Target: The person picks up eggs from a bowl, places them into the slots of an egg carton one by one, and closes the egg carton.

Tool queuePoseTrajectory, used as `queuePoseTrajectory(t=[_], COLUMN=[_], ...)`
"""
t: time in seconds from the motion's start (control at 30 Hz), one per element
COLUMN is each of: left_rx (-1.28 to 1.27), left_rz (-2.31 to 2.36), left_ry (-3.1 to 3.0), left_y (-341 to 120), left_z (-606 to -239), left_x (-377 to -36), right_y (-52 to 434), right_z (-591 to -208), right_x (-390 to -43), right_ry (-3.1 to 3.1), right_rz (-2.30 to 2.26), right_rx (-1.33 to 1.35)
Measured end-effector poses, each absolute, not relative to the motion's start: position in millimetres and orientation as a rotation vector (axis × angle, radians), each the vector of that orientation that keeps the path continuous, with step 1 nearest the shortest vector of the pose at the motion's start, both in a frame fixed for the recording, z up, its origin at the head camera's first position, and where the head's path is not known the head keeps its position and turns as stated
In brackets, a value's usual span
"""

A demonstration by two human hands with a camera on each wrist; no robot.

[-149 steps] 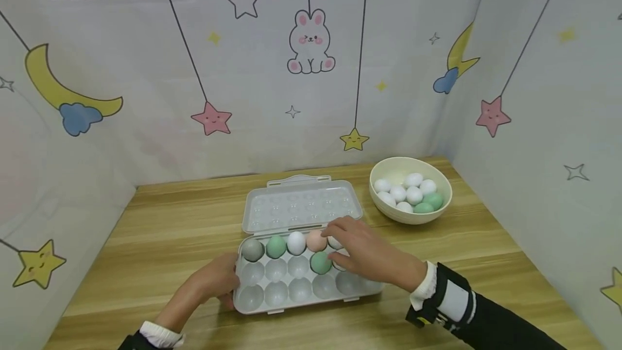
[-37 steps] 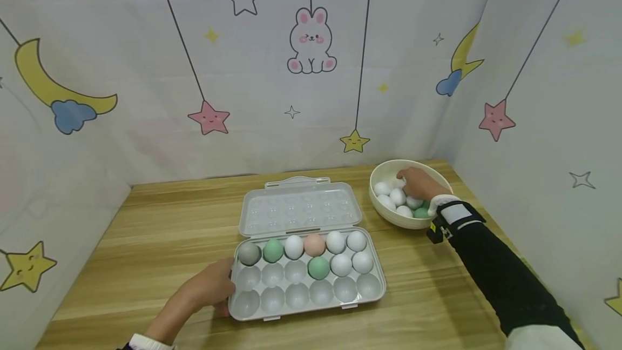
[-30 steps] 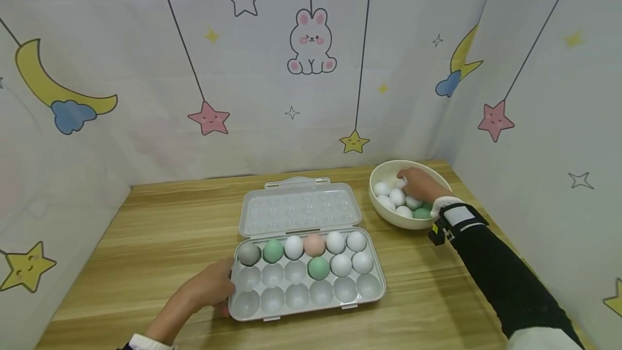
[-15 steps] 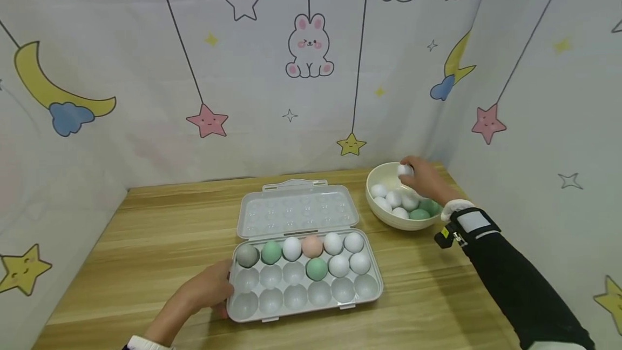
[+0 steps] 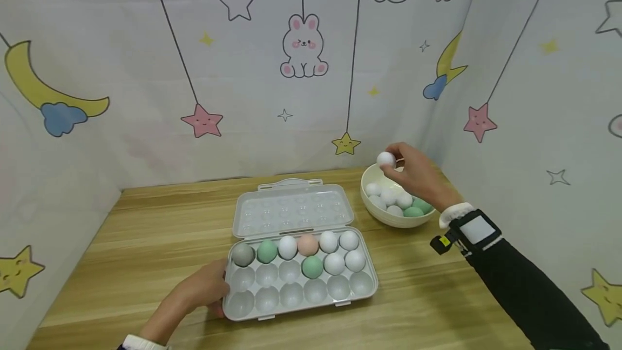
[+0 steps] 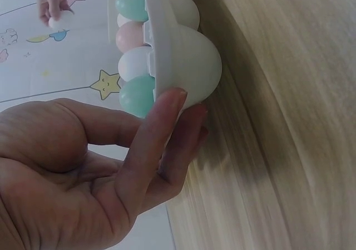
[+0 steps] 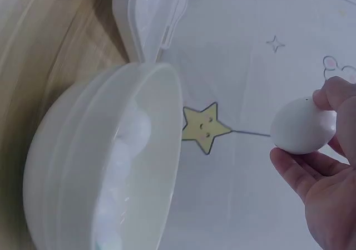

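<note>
The black wrist band [image 5: 478,229] on the right arm has a white patch and a little yellow tag [image 5: 444,240], too small for me to read. The egg tray [image 5: 293,296] sits on the wooden table [image 5: 146,231]; call it the middle of a clock. Its see-through lid [image 5: 293,204] lies open at 12 o'clock. The back row, going from the 10 o'clock end, has a grey egg [image 5: 243,255], then green, white, peach, white and white. The middle row has a green egg [image 5: 312,267] and two white ones toward 2 o'clock. At 2 o'clock from the tray is a cream bowl [image 5: 396,221] with white eggs, and two green ones near its own 4 o'clock. The hands are apart. At 9 o'clock, the left hand [image 5: 201,285] holds the tray's end with bent fingers. At 2 o'clock, the right hand [image 5: 413,174] pinches a white egg [image 5: 386,160] between thumb and fingers, up above the bowl, not touching it. Behind hangs a white cloth [image 5: 243,69] with bunnies, stars and moons.
</note>
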State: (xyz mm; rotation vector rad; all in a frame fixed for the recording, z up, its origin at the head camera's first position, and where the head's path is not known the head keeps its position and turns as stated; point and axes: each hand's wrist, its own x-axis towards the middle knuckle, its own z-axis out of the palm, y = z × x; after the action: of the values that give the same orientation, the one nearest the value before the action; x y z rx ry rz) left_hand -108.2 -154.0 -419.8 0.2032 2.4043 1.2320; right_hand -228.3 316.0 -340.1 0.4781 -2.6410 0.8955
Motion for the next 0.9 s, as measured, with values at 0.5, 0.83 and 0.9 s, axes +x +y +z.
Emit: queuePoseTrajectory(t=[0.5, 0.83, 0.9], left_rx=[0.139, 0.151, 0.158], left_rz=[1.219, 1.217, 1.218], left_ry=[2.409, 2.418, 2.415], left_y=[-152, -155, -155], left_z=[-420, -420, -420], left_x=[-107, -110, -110], right_y=[252, 214, 207], right_z=[-307, -293, -292], right_x=[-192, -178, -175], right_ry=[-2.391, -2.299, -2.283], right_rz=[0.984, 1.14, 1.166], right_rx=[0.838, 0.966, 1.006])
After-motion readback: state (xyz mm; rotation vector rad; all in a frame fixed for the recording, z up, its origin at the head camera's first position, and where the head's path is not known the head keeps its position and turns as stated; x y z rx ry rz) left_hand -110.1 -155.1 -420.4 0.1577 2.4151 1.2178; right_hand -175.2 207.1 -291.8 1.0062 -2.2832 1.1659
